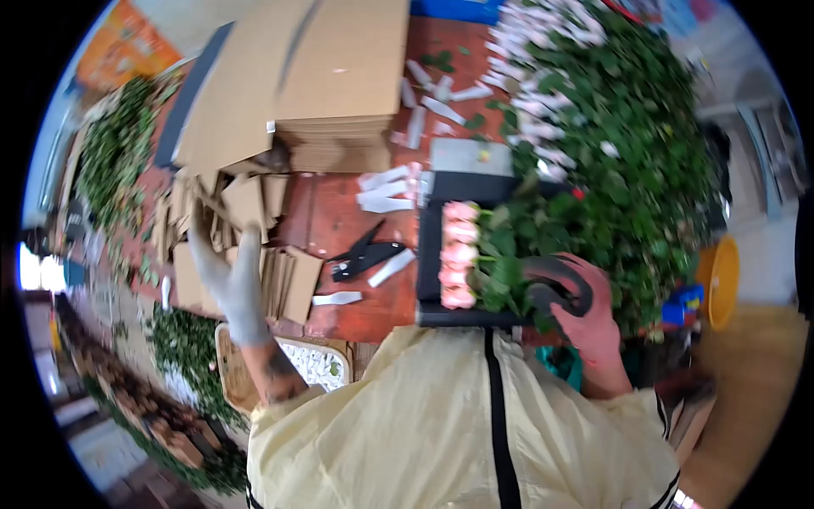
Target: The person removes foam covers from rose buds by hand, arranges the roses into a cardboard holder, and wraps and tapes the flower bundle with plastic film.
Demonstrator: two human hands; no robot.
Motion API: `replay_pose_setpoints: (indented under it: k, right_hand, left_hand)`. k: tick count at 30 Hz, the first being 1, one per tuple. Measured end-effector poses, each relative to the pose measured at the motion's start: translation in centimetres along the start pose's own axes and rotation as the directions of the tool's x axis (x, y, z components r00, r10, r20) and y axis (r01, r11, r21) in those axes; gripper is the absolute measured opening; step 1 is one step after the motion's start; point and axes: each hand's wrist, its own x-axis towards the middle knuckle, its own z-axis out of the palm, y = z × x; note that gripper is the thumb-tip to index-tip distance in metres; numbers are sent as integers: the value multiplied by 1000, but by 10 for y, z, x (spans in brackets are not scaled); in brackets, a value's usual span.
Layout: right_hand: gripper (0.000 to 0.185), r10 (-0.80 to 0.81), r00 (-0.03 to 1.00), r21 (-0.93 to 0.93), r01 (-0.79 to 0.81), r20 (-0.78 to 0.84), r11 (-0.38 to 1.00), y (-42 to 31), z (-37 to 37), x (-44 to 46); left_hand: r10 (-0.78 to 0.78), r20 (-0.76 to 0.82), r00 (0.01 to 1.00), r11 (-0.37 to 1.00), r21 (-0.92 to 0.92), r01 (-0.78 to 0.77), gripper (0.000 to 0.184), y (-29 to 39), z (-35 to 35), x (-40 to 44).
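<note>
My left hand (229,284), in a whitish glove, reaches over the small cardboard pieces (275,284) at the left with its fingers spread and nothing between them. My right hand (583,304), in a pink glove, is wrapped round a dark curved handle (560,280) at the stems of the roses. A row of pink roses (459,254) lies on the black tray (428,314), their leafy stems pointing right. Black pliers-like cutters (366,254) rest on the red table (318,216) between my hands, beside white paper strips (386,191).
A tall stack of flat cardboard (335,136) stands at the back left. Many wrapped roses (543,110) with dense leaves (636,136) fill the right. A basket of white pieces (339,365) sits at the front left, and a yellow tub (721,284) at the far right.
</note>
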Motion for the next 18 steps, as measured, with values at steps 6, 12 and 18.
replay_pose_setpoints:
  k: [6,12,18]
  right_hand:
    - [45,161,986,645,-156,51,748,-17,45,0]
    - [35,243,955,650,-293,168,701,0,24,1]
    - [20,481,828,537,-556,288,635,17,9,33]
  left_hand:
    - [265,854,447,454,-519,724,67,90,31,-98]
    - [78,983,167,643,-178,745,33,100,46,-88]
    - [-91,615,784,854,-357,379,30,75,53,-63]
